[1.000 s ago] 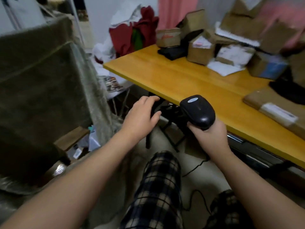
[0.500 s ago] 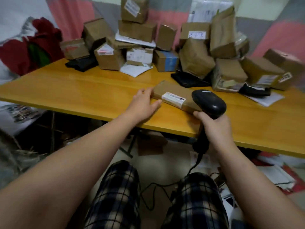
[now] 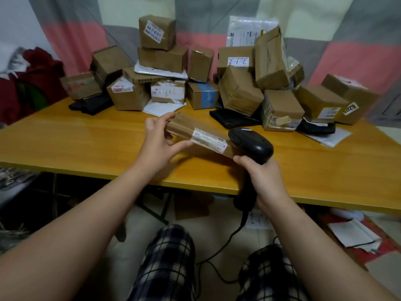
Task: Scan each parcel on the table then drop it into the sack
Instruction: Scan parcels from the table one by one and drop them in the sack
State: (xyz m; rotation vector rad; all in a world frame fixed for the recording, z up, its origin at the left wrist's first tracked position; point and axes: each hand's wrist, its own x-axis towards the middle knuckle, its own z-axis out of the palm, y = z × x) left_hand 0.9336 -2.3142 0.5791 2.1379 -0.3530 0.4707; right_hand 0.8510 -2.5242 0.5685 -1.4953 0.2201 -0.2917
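My left hand (image 3: 157, 141) grips the left end of a long flat brown parcel (image 3: 186, 127), lifted and tilted above the yellow wooden table (image 3: 86, 137). A white label (image 3: 209, 140) faces up on it. My right hand (image 3: 263, 181) holds the black barcode scanner (image 3: 251, 143) by its handle, with the scanner's head right against the parcel's right end, next to the label. The sack is out of view.
A heap of brown cardboard parcels (image 3: 238, 92), white mailers and black bags fills the table's back. The scanner cable (image 3: 230, 237) hangs down between my knees. Papers (image 3: 351, 233) lie on the floor at the right. Red cloth (image 3: 32, 83) sits at the far left.
My view swung from the sack at the left to the table. My left hand reached the flat parcel, took hold of it and lifted it. The scanner moved up to its label.
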